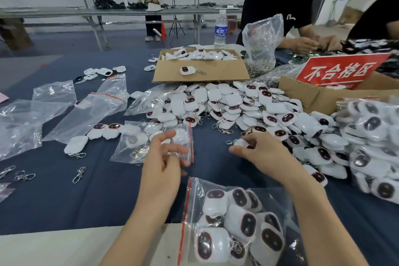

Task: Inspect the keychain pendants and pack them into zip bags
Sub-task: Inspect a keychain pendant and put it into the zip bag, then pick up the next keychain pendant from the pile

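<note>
My right hand grips a white keychain pendant just above the dark blue cloth, its metal clasp poking out to the left. My left hand hovers with relaxed, spread fingers over the red-striped mouth of a part-filled zip bag, holding nothing. A large heap of white pendants with dark oval faces lies behind both hands. A filled zip bag lies at the near edge between my forearms.
Empty zip bags spread to the left, loose metal clasps near them. A cardboard box of pendants sits behind the heap, another box with a red sign to the right. More pendants pile at far right. A person works across the table.
</note>
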Demonstrator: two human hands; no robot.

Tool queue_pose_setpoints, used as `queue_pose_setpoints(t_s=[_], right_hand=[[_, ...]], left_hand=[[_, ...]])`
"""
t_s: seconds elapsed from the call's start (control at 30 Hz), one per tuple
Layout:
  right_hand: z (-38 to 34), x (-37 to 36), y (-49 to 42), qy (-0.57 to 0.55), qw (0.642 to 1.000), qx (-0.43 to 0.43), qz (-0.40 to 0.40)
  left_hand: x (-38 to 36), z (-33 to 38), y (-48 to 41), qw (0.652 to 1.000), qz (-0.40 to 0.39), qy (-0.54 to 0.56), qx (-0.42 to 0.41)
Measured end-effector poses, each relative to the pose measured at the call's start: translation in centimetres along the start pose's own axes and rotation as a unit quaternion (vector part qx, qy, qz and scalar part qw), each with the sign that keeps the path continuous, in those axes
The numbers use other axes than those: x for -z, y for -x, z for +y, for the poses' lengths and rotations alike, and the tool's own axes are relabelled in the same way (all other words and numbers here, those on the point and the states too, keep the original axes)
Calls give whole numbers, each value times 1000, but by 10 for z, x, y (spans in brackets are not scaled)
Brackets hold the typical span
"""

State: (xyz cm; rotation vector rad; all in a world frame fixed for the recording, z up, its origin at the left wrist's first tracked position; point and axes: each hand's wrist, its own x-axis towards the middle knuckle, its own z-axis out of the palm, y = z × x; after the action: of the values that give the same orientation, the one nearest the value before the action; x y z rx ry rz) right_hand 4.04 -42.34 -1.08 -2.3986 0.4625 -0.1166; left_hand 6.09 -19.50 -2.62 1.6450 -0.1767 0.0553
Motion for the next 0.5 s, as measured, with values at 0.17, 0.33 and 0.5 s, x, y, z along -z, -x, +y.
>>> queue_pose_setpoints(t_s=[0.17, 0.33, 0.5], right_hand=[[-34, -14, 1, -293, 951, 80, -61], [-47, -36, 3, -380, 917, 74, -98], [-43, -43, 5, -344, 926, 11, -156]], left_hand=[[-15, 1, 2, 994, -83, 76, 13], [-14, -2, -1, 991, -112, 79, 6], [-9, -5, -9, 993, 0, 116, 27]])
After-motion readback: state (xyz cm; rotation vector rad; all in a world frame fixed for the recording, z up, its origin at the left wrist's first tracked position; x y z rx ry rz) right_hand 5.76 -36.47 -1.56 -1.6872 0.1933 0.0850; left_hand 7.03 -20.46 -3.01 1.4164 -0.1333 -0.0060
